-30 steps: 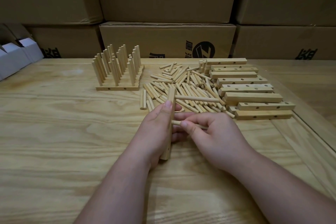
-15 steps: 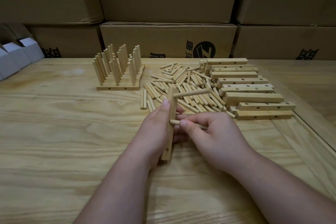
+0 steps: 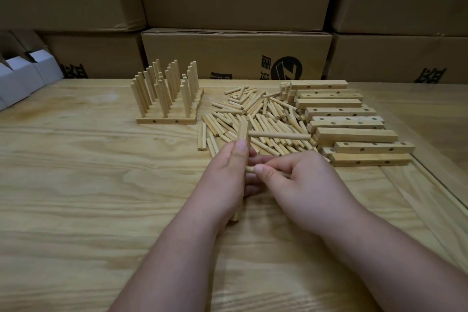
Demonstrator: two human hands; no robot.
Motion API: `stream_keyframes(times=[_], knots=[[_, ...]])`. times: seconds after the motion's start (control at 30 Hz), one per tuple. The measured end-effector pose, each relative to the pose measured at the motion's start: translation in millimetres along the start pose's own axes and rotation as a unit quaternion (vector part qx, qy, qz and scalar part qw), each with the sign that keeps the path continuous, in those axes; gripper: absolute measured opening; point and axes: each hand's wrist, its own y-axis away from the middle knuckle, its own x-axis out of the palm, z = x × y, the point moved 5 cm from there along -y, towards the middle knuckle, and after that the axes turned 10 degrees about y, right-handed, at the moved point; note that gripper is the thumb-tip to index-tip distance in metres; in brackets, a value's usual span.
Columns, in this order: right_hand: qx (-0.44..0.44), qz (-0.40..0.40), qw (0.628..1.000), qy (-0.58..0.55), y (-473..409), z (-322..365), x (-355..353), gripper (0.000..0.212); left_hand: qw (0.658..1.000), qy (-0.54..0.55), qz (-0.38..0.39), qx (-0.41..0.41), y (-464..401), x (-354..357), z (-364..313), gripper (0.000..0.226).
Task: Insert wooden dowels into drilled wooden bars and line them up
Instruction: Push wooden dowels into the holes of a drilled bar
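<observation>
My left hand [image 3: 225, 182] grips a drilled wooden bar [image 3: 243, 134] held on end, pointing away from me above the table. One dowel [image 3: 278, 136] sticks out of the bar's far hole toward the right. My right hand [image 3: 301, 185] pinches a second dowel [image 3: 250, 169] with its tip at the bar's middle. Beyond lies a heap of loose dowels [image 3: 255, 114]. To its right is a stack of drilled bars [image 3: 354, 132]. At the back left, several finished bars with upright dowels [image 3: 164, 94] stand side by side.
The work lies on a wooden table [image 3: 76, 185] with a raised strip [image 3: 430, 197] along its right side. Stacked cardboard boxes [image 3: 235, 56] wall off the back. White cartons [image 3: 22, 76] sit at the far left edge.
The bar in my left hand has tilted slightly, so the inserted dowel swung up and then level again. My right hand keeps its dowel at the bar's middle hole.
</observation>
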Motion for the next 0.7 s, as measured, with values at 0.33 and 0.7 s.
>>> stream_keyframes(times=[0.33,0.7], knots=[[0.020,-0.024,0.998,0.053,0,0,-2,0.018,0.999,-0.033,-0.014,-0.002,1,-1,-1,0.034],[0.059,0.028,0.992,-0.106,0,-7,9,0.023,1.000,0.004,0.006,-0.021,4,1,-6,0.035]])
